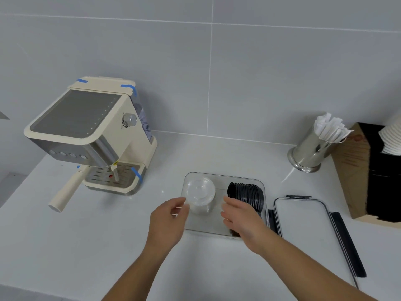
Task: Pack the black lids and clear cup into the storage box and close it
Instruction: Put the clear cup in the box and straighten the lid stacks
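Clear cup (200,195) and black lids (246,195) are seated inside storage box (223,177); left hand (171,218) and right hand (240,220) are apart-fingered, empty; box lid (303,227), right of box, should be fetched and pressed down evenly

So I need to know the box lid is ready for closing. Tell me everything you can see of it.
The box lid lies flat on the white counter, just right of the clear storage box, off the box. It looks like clear plastic, rectangular with rounded corners, and has black latch flaps on its far, left and right edges. Neither hand touches it; the right hand is over the box beside it.
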